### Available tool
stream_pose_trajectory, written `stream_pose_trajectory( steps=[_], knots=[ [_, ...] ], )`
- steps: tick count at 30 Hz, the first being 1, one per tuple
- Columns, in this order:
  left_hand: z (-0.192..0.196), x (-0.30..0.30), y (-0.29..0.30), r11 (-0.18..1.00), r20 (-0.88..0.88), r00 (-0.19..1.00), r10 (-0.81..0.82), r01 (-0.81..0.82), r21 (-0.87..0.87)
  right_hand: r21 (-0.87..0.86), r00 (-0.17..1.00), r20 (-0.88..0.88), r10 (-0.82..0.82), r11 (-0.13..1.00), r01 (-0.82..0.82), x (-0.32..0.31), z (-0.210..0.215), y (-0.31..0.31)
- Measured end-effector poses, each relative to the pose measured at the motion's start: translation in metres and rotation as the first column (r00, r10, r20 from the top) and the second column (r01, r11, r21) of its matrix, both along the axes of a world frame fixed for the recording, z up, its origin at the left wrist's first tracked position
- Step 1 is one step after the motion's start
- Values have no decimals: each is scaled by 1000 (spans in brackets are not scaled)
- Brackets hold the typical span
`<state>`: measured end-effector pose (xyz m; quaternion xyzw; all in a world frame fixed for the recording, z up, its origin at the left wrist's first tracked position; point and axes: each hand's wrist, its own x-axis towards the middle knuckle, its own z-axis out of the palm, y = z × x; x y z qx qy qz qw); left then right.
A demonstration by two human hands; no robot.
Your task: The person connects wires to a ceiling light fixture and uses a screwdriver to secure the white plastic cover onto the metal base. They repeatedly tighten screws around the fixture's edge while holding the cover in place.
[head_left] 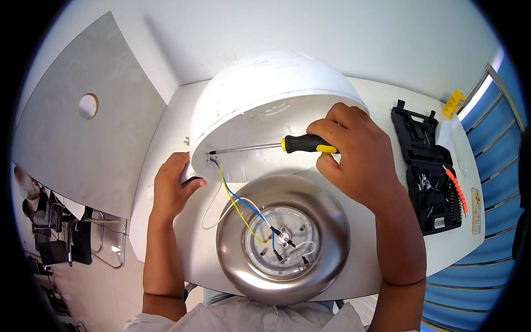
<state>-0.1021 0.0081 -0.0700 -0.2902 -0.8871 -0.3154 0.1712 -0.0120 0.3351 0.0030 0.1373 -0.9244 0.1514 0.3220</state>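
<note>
My right hand (357,157) grips the black and yellow handle of a screwdriver (301,143). Its long shaft reaches left into a white dome-shaped housing (271,83), the tip at the inner wall beside the wire ends. Around the housing's left edge, near a small white and black part, my left hand (174,182) is closed. Blue, yellow-green and white wires (232,195) run from that wall down to a round metal base plate (257,257). The plate lies in the underside of a brushed steel bowl-shaped body (235,271), between my forearms.
An open black tool case (423,166) with small bits lies on the right of the white table (196,102). An orange flexible shaft (456,191) rests across it. A yellow box (453,104) stands at the back right. Chairs (77,238) are at the far left, beside a grey panel (105,144).
</note>
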Motion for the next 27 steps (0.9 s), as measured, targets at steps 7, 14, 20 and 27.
stream_pose_trajectory(
  steps=[7,14,20,27],
  knots=[
    [13,11,3,991,-30,997,66,-69,-118,85,1000,19,-17,996,16,1,5,-3],
    [18,22,3,987,-75,993,90,-99,-128,198,993,-116,14,980,10,-16,-14,2],
    [21,28,0,994,-51,998,44,-49,-95,294,991,-131,-34,953,71,-25,-25,11],
    [22,32,-2,992,32,998,48,-43,-122,320,957,-287,33,945,63,-35,-44,20]
  ],
)
